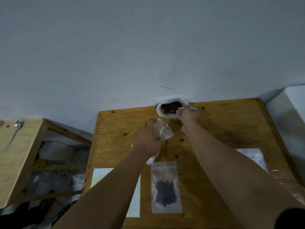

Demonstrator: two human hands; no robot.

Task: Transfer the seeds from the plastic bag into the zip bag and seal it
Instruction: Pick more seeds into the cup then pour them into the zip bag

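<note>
seeds dark brown | plastic bag white | table tan woodgrain

Home storage corner, likely: knotty wood surface against bare grey wall, open wooden rack stuffed with bags, spoon on top.

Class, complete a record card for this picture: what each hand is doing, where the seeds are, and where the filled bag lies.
Left hand: grips open zip bag
Right hand: at plastic bag, apparently holding spoon
Seeds: in plastic bag, at table's far edge
Filled zip bag: flat on table, near side
</note>
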